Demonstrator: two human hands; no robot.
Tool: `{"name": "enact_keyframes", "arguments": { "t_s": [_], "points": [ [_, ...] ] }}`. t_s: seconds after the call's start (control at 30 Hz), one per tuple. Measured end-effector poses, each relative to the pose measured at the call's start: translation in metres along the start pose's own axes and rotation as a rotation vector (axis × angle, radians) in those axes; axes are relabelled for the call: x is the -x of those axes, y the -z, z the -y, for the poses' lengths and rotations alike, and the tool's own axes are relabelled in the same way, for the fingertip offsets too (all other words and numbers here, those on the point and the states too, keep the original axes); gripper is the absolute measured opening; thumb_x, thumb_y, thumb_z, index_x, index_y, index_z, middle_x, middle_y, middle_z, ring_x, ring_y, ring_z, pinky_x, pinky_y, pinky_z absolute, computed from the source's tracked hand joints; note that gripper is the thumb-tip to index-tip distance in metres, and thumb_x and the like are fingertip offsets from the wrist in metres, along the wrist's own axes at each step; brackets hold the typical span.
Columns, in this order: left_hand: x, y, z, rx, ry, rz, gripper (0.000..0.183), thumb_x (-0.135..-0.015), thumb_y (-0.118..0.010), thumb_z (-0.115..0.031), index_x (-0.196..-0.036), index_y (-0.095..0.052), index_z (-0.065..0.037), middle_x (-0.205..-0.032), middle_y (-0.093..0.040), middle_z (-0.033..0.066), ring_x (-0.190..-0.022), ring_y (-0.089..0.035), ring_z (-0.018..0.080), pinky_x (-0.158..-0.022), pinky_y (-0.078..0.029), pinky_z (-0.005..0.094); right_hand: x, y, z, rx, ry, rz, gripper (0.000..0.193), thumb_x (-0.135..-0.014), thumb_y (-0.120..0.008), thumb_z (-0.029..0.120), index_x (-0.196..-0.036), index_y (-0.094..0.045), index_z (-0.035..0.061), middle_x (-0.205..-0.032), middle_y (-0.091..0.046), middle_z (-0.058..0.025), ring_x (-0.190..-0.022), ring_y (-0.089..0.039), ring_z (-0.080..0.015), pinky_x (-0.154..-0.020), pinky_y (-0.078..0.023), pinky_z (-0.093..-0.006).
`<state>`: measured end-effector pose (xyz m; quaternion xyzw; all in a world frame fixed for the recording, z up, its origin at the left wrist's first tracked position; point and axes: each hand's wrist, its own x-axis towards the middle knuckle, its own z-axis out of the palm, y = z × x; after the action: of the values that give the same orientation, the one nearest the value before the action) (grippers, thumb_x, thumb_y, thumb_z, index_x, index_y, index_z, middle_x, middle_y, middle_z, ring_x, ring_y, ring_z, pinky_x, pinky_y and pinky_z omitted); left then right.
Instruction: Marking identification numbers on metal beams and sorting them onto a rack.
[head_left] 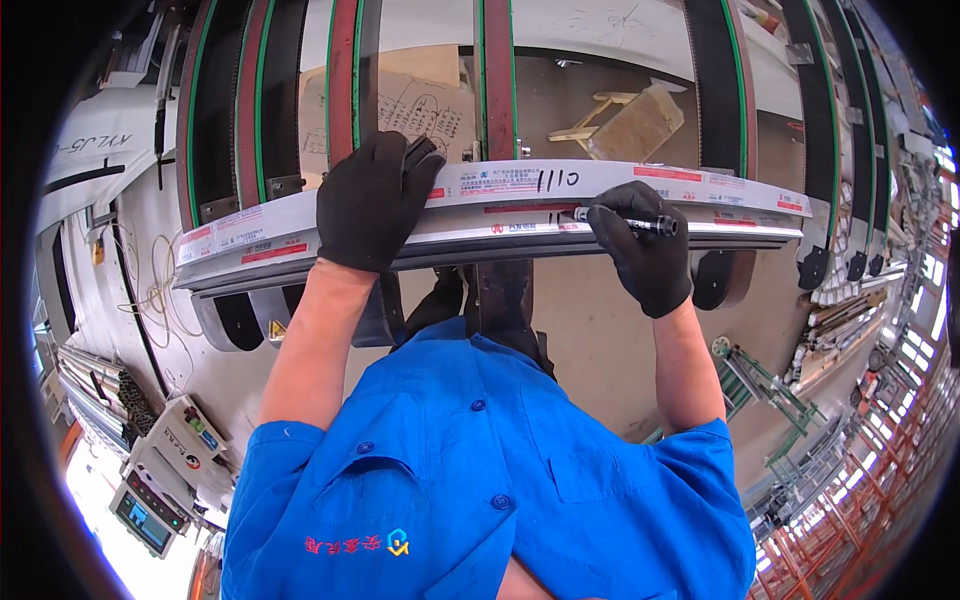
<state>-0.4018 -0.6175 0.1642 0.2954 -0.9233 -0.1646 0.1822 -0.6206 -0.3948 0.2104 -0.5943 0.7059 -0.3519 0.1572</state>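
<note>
Two long window profiles, wrapped in printed white protective film, lie side by side across in front of me. The far profile [610, 180] carries handwritten black marks; the near profile [450, 227] has a few fresh-looking strokes and a dark front edge. My right hand [645, 255], in a black glove, is closed around a black marker pen [655, 226]. The pen's tip points left and meets the near profile beside its strokes. My left hand [370, 205], also gloved in black, rests over both profiles with fingers curled. Something small and dark at its fingertips cannot be made out.
Dark belts with green edges [720, 80] and red strips [343, 80] run away beneath the profiles. Between them lie marked cardboard [425, 115] and a small wooden stool [635, 122]. A control panel [150, 515] stands lower left, a green metal frame [770, 395] lower right.
</note>
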Motion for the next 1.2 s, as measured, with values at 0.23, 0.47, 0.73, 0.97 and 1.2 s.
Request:
{"name": "enact_keyframes", "arguments": {
  "t_s": [0.23,0.47,0.73,0.97,1.2],
  "points": [
    [0.000,0.000,0.000,0.015,-0.003,0.005,0.031,-0.098,-0.072,-0.035,-0.094,-0.058,-0.008,-0.081,-0.065,0.0129,-0.072,-0.069,0.0355,-0.060,-0.054,0.0471,0.008,0.008,0.002,-0.243,-0.355,-0.004,0.003,-0.091,-0.070,-0.001,-0.090,-0.067,-0.0024,-0.086,-0.066,-0.0046,-0.073,-0.061,-0.0089,-0.066,-0.050,-0.0272],
    [-0.002,-0.001,0.000,0.007,-0.015,-0.011,0.030,-0.098,-0.073,-0.033,-0.096,-0.058,-0.007,-0.082,-0.065,0.0129,-0.073,-0.070,0.0357,-0.060,-0.054,0.0475,0.013,0.005,0.000,-0.310,-0.384,-0.128,0.003,-0.092,-0.070,-0.001,-0.091,-0.067,-0.0019,-0.085,-0.066,-0.0059,-0.073,-0.061,-0.0102,-0.067,-0.050,-0.0272],
    [-0.004,-0.001,0.002,0.010,0.001,0.009,0.029,-0.099,-0.070,-0.035,-0.098,-0.059,-0.008,-0.086,-0.068,0.0140,-0.077,-0.071,0.0371,-0.063,-0.055,0.0484,0.026,0.020,0.004,-0.599,-0.455,-0.314,0.007,-0.099,-0.064,0.002,-0.102,-0.069,-0.0024,-0.085,-0.066,-0.0060,-0.068,-0.060,-0.0106,-0.058,-0.044,-0.0252],
    [-0.018,0.017,0.001,0.286,-0.059,-0.026,0.023,-0.097,-0.072,-0.027,-0.102,-0.062,-0.007,-0.096,-0.071,0.0149,-0.088,-0.072,0.0378,-0.074,-0.056,0.0482,0.011,0.026,0.045,-0.748,-0.344,-0.468,0.015,-0.101,-0.060,0.001,-0.114,-0.064,-0.0051,-0.090,-0.068,-0.0127,-0.071,-0.064,-0.0147,-0.060,-0.049,-0.0268],
    [0.001,0.063,-0.030,0.454,-0.229,0.029,0.040,-0.085,-0.079,-0.014,-0.120,-0.062,-0.004,-0.112,-0.067,0.0161,-0.107,-0.063,0.0389,-0.096,-0.049,0.0485,-0.018,0.008,0.105,-0.836,-0.387,-0.317,0.015,-0.097,-0.066,-0.003,-0.111,-0.067,-0.0076,-0.095,-0.070,-0.0136,-0.071,-0.068,-0.0156,-0.063,-0.054,-0.0271]
  ]
}}
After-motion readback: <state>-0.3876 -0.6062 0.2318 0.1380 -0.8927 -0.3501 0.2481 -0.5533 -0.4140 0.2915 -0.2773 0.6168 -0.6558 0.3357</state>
